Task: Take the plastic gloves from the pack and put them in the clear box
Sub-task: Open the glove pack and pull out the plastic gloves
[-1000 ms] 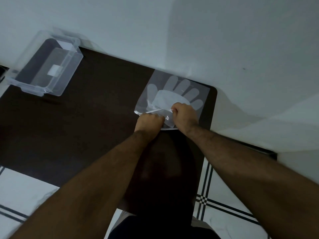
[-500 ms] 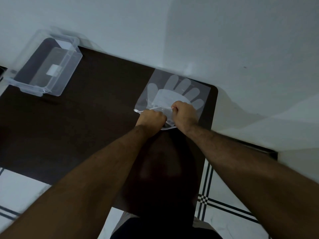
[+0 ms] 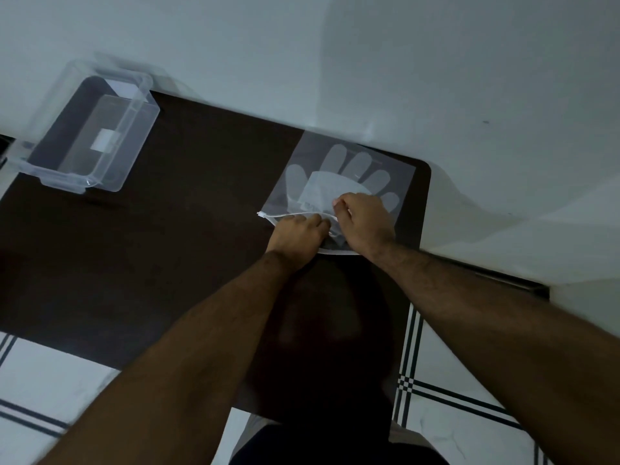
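No readable brand or text anywhere: the pack (image 3: 339, 182) shows only a pale glove-shaped print and a whitish inner card, lettering too small to make out. The clear box (image 3: 90, 135) carries a small white label on its wall, blank or illegible.

The pack is a frosted zip bag, lying flat on the dark tabletop (image 3: 167, 246) by the far right corner, next to the white wall (image 3: 369, 62). The plastic gloves are inside the pack, not separately distinguishable. The white zip strip runs along the pack's near edge.

Left hand (image 3: 295, 234) sits at the pack's near edge, fingers curled shut on the zip-strip edge. Right hand (image 3: 364, 223) is just beside it, touching the pack, fingers (image 3: 339, 203) pinching the upper film layer near the opening. The hands cover the mouth, so I cannot tell how far it is open.

The clear box is well apart from the pack, at the far left corner of the tabletop, open-topped and empty. Nothing lies between the pack and the box. White floor tiles with black stripes (image 3: 412, 380) show below the pack's side of the tabletop.
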Available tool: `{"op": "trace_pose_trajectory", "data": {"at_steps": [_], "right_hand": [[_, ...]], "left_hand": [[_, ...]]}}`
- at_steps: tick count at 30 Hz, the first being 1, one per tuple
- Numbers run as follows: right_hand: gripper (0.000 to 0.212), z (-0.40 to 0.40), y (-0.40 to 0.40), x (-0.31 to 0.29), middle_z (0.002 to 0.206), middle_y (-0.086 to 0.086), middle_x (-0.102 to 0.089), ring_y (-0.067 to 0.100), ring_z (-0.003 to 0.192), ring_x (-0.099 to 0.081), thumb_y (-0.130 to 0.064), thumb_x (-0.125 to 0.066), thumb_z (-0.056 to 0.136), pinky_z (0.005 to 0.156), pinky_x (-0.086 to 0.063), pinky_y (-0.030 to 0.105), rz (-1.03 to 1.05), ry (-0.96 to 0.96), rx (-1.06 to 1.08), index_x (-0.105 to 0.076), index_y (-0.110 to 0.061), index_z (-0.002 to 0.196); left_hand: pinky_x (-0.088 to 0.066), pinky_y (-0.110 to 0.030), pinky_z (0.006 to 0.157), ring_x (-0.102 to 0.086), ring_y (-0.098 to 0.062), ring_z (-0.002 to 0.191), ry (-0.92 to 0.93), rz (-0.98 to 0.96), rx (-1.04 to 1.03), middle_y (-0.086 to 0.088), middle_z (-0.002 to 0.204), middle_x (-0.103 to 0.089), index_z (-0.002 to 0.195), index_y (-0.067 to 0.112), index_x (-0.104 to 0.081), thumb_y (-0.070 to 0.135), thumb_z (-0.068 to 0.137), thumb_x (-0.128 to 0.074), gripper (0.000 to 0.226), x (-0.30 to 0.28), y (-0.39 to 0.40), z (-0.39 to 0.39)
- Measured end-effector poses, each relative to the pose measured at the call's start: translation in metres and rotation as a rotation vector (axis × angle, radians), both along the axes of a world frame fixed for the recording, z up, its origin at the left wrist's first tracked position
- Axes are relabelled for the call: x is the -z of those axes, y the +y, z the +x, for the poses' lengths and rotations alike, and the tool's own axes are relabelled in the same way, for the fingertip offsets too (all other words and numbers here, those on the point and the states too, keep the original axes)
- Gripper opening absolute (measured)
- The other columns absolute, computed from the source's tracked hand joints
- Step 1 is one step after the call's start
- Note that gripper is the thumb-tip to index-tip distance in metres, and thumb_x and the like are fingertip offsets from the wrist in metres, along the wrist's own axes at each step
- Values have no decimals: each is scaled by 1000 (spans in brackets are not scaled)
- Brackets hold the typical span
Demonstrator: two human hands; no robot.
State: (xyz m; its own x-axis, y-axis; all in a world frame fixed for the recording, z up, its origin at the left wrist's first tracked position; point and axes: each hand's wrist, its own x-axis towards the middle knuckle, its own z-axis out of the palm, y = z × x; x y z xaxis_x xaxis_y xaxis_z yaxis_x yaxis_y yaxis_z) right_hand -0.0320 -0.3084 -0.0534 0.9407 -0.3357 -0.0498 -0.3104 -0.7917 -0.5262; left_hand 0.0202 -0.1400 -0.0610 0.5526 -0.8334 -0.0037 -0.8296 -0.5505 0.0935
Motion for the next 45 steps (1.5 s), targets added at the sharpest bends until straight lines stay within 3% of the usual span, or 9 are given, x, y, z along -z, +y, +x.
{"op": "trace_pose_trajectory", "data": {"at_steps": [2,3,6,13,20,27,31,39,45], "right_hand": [[48,7,-2,-3,135,7,-67,28,129,-58,-50,-34,111,108,-50,50,4,104,0,-69,-22,129],[54,11,-2,-5,156,8,-53,33,148,-43,-53,-28,112,120,-39,55,6,209,-4,-60,-25,146],[61,20,-5,-6,178,6,-12,37,164,-6,-59,-15,110,128,-11,65,26,461,-73,-27,-38,166],[69,27,-7,-1,179,5,3,41,163,0,-63,-27,107,125,-10,72,-143,584,-221,-10,-37,169],[78,30,-7,10,179,5,6,41,163,1,-70,-33,103,123,-11,76,-265,597,-282,-3,-39,168],[83,25,-9,15,179,8,5,43,163,0,-70,-38,102,123,-10,77,-337,553,-342,0,-37,168],[78,20,-4,13,179,11,-3,43,162,-6,-66,-36,104,124,-9,74,-353,466,-373,-9,-32,169],[65,-35,54,5,166,14,-40,39,154,-34,-58,-36,105,123,-23,69,-390,168,-617,-42,-21,158],[60,-91,83,12,160,12,-49,34,153,-38,-55,-37,107,127,-20,65,-364,39,-782,-51,-18,152]], "left_hand": [[-57,-45,77,-73,-31,89,15,-33,-7,-9,105,-73,117,13,-70,25,100,-62,22,-1,2,-1],[-57,-45,75,-73,-32,87,14,-46,-7,-10,102,-73,115,12,-71,24,98,-62,22,-1,4,-2],[-55,-42,65,-71,-35,73,2,-70,-13,-11,90,-72,105,10,-74,19,91,-64,19,1,8,-5],[-46,-33,47,-64,-33,54,84,-98,-126,-8,74,-67,86,11,-73,8,77,-81,13,-3,17,-33],[-52,-35,51,-68,-29,60,97,-104,-214,-5,83,-73,110,12,-77,15,88,-71,24,-3,43,-80],[-43,-27,47,-63,-25,51,125,-138,-227,-3,75,-69,109,11,-79,14,82,-71,28,4,94,-145],[-42,-28,45,-62,-26,49,71,-157,-231,-3,71,-67,103,12,-79,18,82,-52,35,9,118,-177],[-42,-27,42,-59,-27,46,34,-120,-290,-3,68,-65,100,10,-81,16,79,-54,35,6,149,-221],[-45,-29,42,-60,-27,47,105,-31,-296,-3,68,-64,101,10,-80,12,70,-84,31,5,167,-244]]}}
